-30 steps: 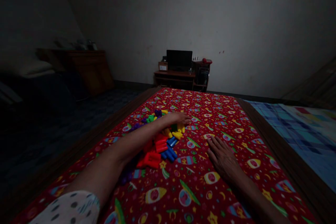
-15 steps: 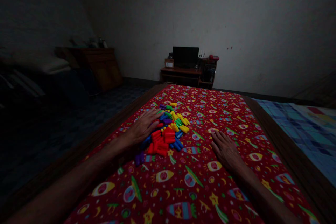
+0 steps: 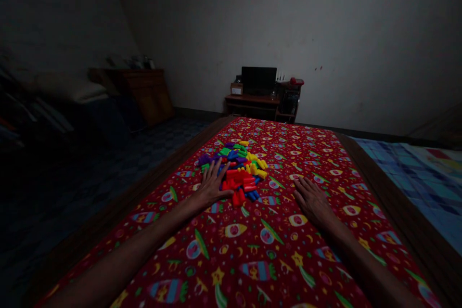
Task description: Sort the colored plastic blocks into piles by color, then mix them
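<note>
Left hand (image 3: 210, 188) has slid round to the near-left side of the toy blocks (image 3: 236, 173) vs. half a sec ago, and the purple block that sat apart at the near edge back then isn't showing there now (tucked in or under the palm, can't tell). Right hand (image 3: 313, 202) looks parked in abt the same spot on the red cloth (image 3: 274, 260).

Left's fingers are spread wide, thumb out by the red blocks (image 3: 249, 183), no grip on anything afaict; can't tell if the fingertips touch or just hover. Right's palm-down on the cloth, fingers a bit apart, nothing held, well apart from the pile.

Progress-wise, IMO the herding-together is mostly done: it's one loose heap on the cloth's left half, w/ reds nearest, yellow blocks (image 3: 262, 173) on the right. Edges are ragged tho, e.g. green blocks (image 3: 239, 147) at the far end, so prob some tightening left. Colors only loosely grouped; can't tell if any are joined.

Cloth's got a rocket-and-star print, lying on smth w/ a brown edge (image 3: 375, 187). Room's v. dim: monitor (image 3: 259, 80) on a desk (image 3: 251, 100), red phone (image 3: 297, 81) nearby, wooden cabinet (image 3: 149, 91) off left, blue checked sheet (image 3: 393, 163) at right.
</note>
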A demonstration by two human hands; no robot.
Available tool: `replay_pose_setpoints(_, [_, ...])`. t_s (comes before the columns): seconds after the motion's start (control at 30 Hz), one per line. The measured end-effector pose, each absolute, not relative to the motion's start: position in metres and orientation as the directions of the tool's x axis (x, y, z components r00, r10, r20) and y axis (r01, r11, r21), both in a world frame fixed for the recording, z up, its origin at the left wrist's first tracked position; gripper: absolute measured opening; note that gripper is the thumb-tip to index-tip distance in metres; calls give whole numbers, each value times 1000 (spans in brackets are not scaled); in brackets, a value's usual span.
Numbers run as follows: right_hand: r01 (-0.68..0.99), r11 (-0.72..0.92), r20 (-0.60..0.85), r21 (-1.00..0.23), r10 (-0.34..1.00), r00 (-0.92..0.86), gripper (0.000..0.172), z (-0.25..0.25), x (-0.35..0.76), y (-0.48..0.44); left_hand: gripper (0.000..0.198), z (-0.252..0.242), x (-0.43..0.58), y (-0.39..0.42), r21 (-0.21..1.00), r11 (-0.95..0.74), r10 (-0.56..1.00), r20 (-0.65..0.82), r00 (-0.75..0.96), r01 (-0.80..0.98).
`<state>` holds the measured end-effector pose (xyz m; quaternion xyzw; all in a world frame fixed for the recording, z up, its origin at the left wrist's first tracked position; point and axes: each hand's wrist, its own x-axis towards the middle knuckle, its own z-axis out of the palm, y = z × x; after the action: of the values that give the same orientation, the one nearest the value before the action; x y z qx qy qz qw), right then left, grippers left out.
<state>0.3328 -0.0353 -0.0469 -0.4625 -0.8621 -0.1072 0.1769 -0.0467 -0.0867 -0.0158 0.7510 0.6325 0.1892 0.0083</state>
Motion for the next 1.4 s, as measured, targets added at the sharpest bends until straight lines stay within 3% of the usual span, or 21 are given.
replay_pose_setpoints(0.1, [837,547,395,19,765,-509,51,-46,333,-36,87,-11,-60,-79,300,-199,944,314,100,933])
replay_pose_setpoints(0.2, [846,534,412,-14,774,-481,51,-44,332,-36,66,-9,-87,-74,401,-116,898,434,-76,909])
replay_pose_setpoints(0.3, [850,525,450,-47,771,-451,55,-40,324,-32,62,-13,-112,-65,517,-23,839,476,-265,856])
replay_pose_setpoints(0.37, [834,549,428,-55,768,-477,58,-36,314,-26,65,-19,-122,-58,548,5,851,437,-291,837])
replay_pose_setpoints(0.6, [853,520,193,-33,841,-505,60,-38,323,3,66,-37,-135,-51,455,-67,899,413,-144,888])
replay_pose_setpoints(0.8, [974,227,167,22,959,-227,61,-48,416,8,59,-44,-146,-59,313,-200,881,472,31,929])
replay_pose_setpoints(0.97, [999,37,197,36,979,-44,58,-41,450,-3,52,-51,-148,-53,261,-199,866,498,44,945])
replay_pose_setpoints(1.03, [998,50,269,22,962,-54,57,-38,432,-13,52,-53,-148,-48,259,-177,866,500,25,949])
replay_pose_setpoints(1.1, [985,169,338,25,926,-168,57,-38,401,-27,52,-53,-148,-45,264,-156,867,498,4,952])
replay_pose_setpoints(1.2, [936,350,304,35,889,-344,56,-42,366,-45,52,-53,-148,-45,253,-160,868,497,14,954])
replay_pose_setpoints(1.3, [944,326,252,51,911,-328,56,-48,374,-50,53,-52,-149,-47,250,-165,868,495,20,954])
replay_pose_setpoints(1.4, [978,192,227,77,952,-205,59,-51,411,-47,55,-50,-149,-48,267,-168,877,481,20,949])
